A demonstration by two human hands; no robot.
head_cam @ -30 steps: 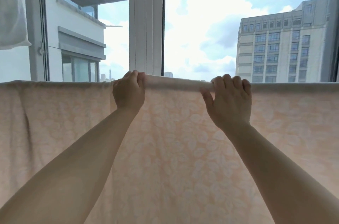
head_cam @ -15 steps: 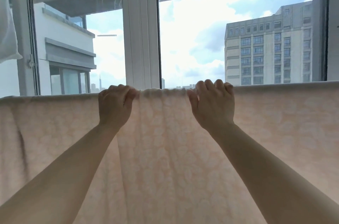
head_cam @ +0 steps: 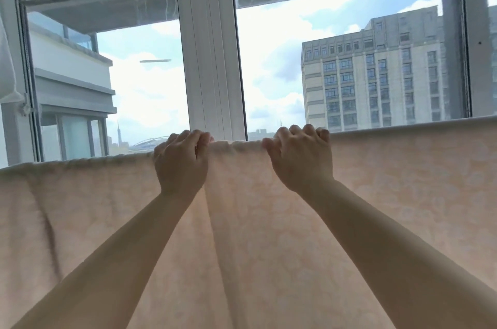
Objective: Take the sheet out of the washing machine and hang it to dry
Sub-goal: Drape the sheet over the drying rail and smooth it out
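A pale peach sheet (head_cam: 242, 234) with a faint leaf pattern hangs across the whole width of the view, draped over a horizontal bar that its top fold hides. My left hand (head_cam: 181, 164) grips the top fold just left of centre, fingers curled over it. My right hand (head_cam: 302, 160) grips the same fold a short way to the right. Between the two hands the cloth is bunched into small gathers and long creases run down from there. The washing machine is out of view.
Directly behind the sheet stands a window with a white centre post (head_cam: 212, 59) and a grey frame post (head_cam: 454, 38) at the right. Something white (head_cam: 6, 65) hangs at the far left edge. Tall buildings show outside.
My hands have slid closer together along the top fold, gathering the cloth between them. The top edge now sits lower in the view, and creases have formed below the hands.
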